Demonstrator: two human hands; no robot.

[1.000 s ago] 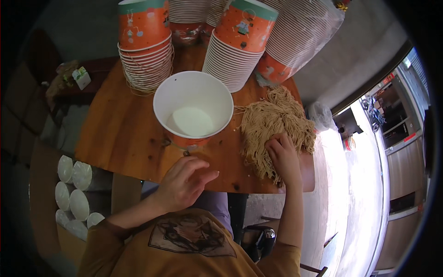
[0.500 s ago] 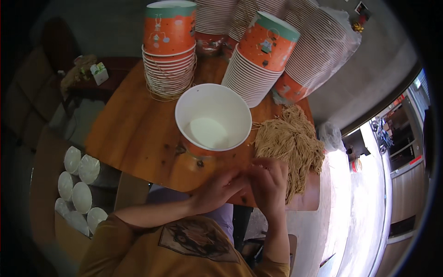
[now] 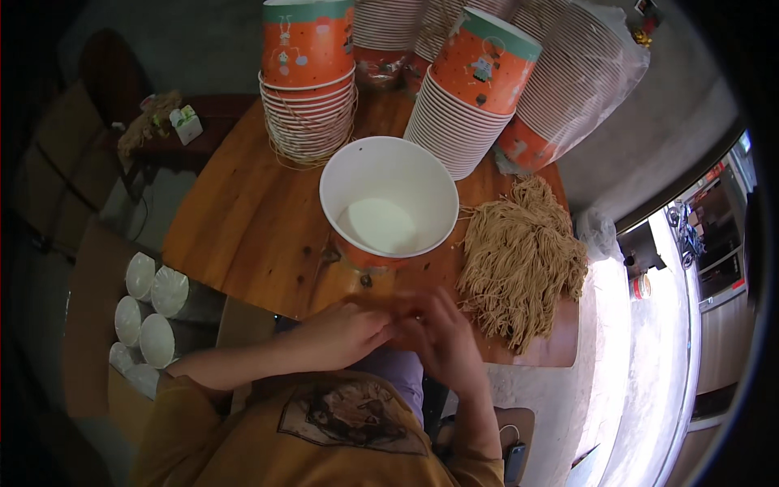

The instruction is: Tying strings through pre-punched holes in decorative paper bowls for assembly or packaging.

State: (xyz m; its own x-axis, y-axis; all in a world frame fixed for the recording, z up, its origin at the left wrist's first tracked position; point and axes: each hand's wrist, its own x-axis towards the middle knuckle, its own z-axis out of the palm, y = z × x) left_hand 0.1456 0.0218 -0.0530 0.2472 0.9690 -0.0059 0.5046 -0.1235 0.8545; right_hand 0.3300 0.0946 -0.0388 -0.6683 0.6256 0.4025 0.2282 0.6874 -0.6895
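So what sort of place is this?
Perhaps a small workshop or a room in a home: stacks of paper tubs and a bundle of tan strings share a wooden table, with an open cardboard box on the left.

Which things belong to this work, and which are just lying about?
Likely the work's:
- open, white-lined round paper tub
- tan strand bundle
- orange-and-green paper tub stacks

Apparently lying about:
- small white-and-green box
- crumpled clear plastic bag

left hand [image 3: 361,329], right hand [image 3: 442,337]: blurred at the tips | anything between them: I can't make out | left cup stack [image 3: 308,77]: top cut off
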